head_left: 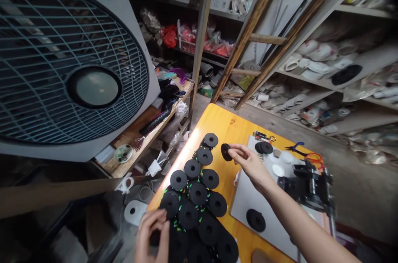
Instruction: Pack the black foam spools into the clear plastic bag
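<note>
Fingers (238,152) of the right hand (251,164) pinch a black disc (225,152), held on edge just right of the far end of the disc rows (197,193) over the bench (231,124); the left hand (152,235) sits at their near end, grip unclear

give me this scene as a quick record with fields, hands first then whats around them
left hand: at the near end of the disc rows, fingertips on a black disc; grip unclear
right hand: pinches the held disc by its edge
disc rows: overlapping black discs with centre holes, green flecks between them
table: yellow-orange top
white board: right of the rows, more black discs on it
black machine: at the board's right edge
box fan: large, far left
ladder: wooden, leaning by the shelves
</note>
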